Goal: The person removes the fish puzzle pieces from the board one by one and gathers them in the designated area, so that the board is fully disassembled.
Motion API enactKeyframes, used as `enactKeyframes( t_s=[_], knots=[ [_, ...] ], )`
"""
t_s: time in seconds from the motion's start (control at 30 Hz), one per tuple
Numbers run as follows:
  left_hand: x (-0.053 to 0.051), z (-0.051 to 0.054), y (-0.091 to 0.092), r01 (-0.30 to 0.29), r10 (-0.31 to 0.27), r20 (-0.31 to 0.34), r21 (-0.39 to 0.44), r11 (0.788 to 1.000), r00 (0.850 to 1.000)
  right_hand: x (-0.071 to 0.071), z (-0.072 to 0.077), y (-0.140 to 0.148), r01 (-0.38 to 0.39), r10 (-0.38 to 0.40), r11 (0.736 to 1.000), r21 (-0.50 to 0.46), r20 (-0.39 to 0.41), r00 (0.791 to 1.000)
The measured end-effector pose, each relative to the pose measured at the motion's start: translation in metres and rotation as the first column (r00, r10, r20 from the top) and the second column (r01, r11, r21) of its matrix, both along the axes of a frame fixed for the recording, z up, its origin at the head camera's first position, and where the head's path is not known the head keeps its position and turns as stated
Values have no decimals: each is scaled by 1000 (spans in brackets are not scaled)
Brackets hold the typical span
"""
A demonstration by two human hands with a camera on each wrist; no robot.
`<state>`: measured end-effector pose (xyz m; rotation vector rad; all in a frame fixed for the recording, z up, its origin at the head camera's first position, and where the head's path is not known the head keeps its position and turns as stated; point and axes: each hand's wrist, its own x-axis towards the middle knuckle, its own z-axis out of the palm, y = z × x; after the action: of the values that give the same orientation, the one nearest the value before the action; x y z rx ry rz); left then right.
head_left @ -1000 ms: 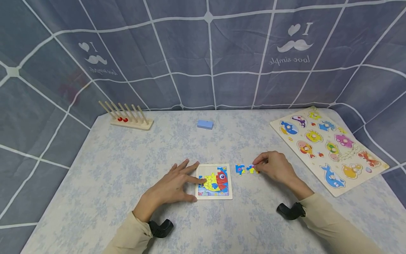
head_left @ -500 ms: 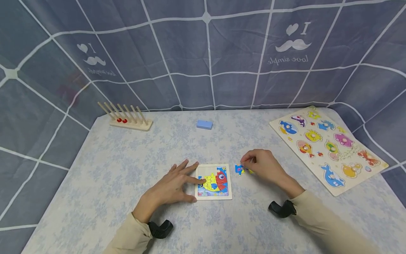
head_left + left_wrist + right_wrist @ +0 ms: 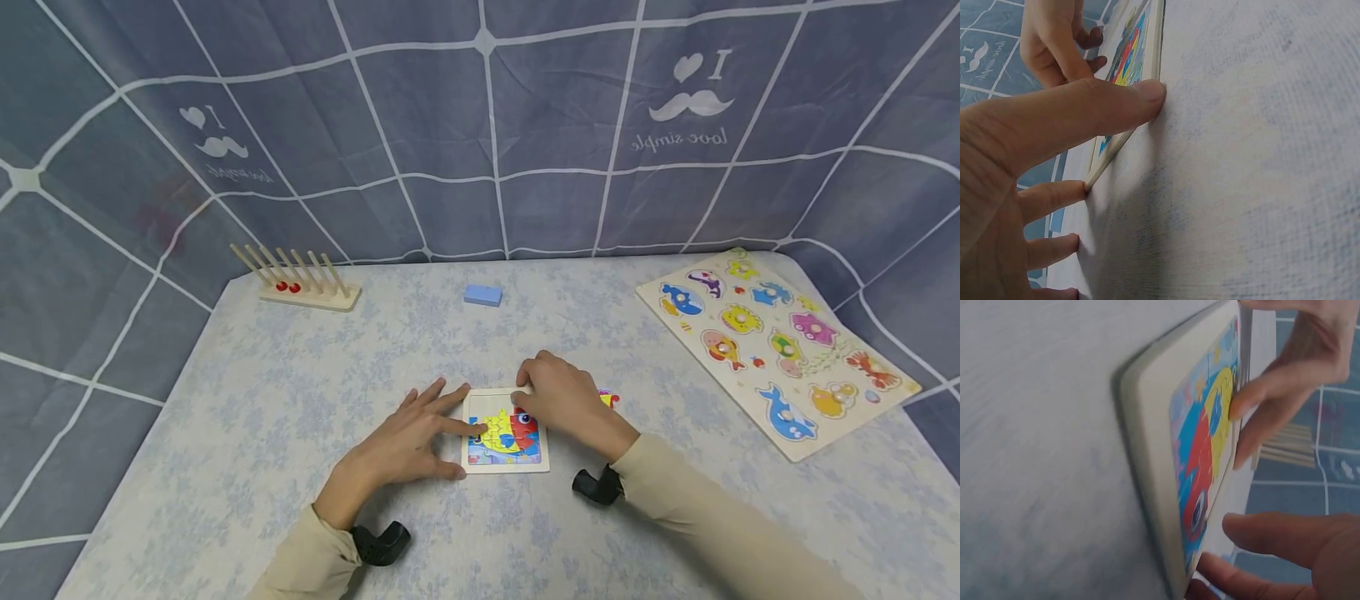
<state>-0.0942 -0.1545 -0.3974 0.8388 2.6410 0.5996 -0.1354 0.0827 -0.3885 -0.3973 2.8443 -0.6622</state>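
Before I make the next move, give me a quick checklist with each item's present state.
1. Left hand at tray: ok, thumb on its near left corner.
2. Gap visible: ok, bare wood shows along the tray's far left part.
3. Right hand at tray: ok, fingers by its far right part.
4. Piece in right hand: cannot tell.
5. Loose piece fully visible: not ok, right hand partly hides it.

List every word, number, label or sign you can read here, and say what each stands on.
"I", beside a heart, above a mustache: curtain, right.
"love simple", mirrored: beneath that mustache.
"I", same signs: curtain, left.
Words beneath the left mustache: too blurred to read fully.
Puzzle and animal board: no readable text.
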Motion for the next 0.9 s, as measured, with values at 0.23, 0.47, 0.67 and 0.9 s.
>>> enactKeyframes(
  t_s=[0.23, 0.47, 0.67, 0.9],
  knots=[
    [0, 1, 0, -9, 9, 7, 1, 1000, 1000, 3, -1, -11, -25, 29, 996, 83, -40, 999],
    [1, 1, 0, -11, 11, 11, 1, 1000, 1000, 3, -4, -16, -12, 15, 998, 64, -43, 999],
    [1, 0, 1, -19, 19, 10, 5, 1000, 1000, 2, -4, -18, -1, 1, 1000, 29, -6, 1000],
    [0, 0, 2, -19, 19, 11, 16, 1000, 1000, 1, 0, -14, 26, -26, 1000, -3, 62, 998]
  ],
)
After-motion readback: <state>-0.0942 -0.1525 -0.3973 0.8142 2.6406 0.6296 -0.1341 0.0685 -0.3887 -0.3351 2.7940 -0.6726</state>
